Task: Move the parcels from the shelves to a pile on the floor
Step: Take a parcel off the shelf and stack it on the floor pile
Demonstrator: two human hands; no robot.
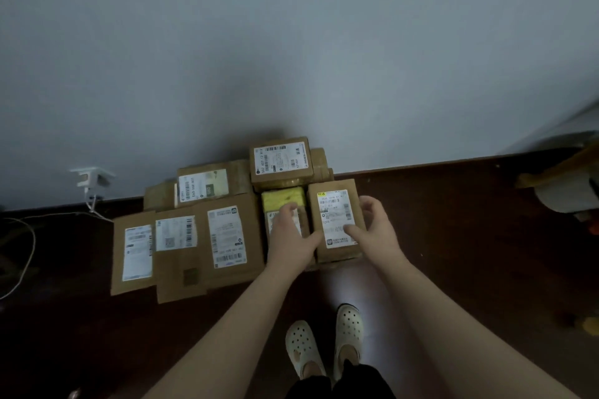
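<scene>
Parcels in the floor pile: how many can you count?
7: three in the front row; one behind; top parcel; yellow-taped parcel under left hand; labelled parcel in right hand. More may hide behind.

Dim indoor view with a cool grey cast. The pale wall (291,42) is the brightest area, and the dark floor (453,236) sinks into shadow. Labels on the parcels (227,236) look soft. Wide-angle distortion curves the edges, and the right edge is smeared.
</scene>
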